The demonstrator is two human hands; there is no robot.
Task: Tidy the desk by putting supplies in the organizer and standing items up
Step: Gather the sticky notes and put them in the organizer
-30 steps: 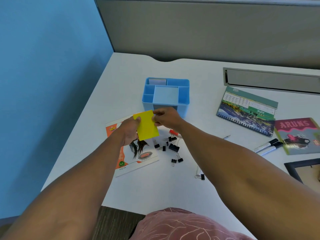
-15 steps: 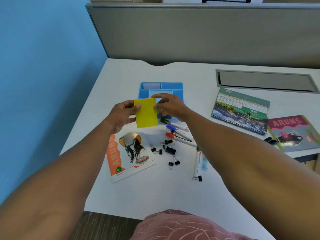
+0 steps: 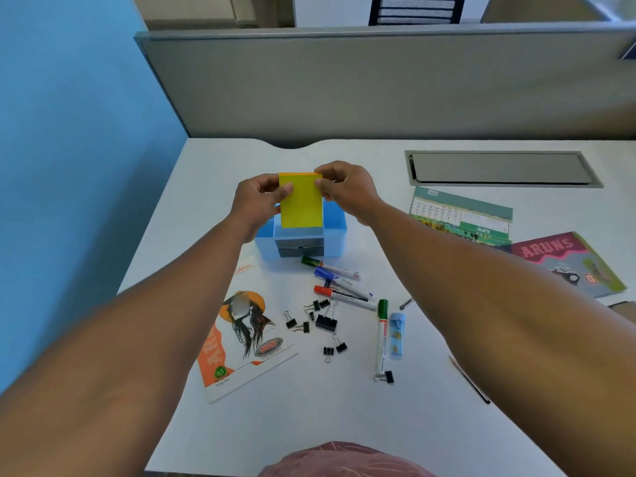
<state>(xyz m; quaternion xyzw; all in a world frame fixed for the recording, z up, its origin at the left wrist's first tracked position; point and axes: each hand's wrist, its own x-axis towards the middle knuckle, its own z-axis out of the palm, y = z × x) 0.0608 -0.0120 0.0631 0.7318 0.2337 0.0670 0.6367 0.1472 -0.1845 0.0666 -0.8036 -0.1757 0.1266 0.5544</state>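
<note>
At frame centre, left hand (image 3: 256, 197) and right hand (image 3: 347, 189) both pinched yellow sticky-note pad (image 3: 301, 201), upright above blue organizer (image 3: 335, 232).

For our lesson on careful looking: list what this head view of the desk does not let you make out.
- Organizer: its compartments are hidden by the yellow notepad, held by the left hand and right hand.
- Calendar: dates too small to read.
- Book: its near edge is covered by the right forearm.
- Binder clips: count unclear, overlapping.
</note>
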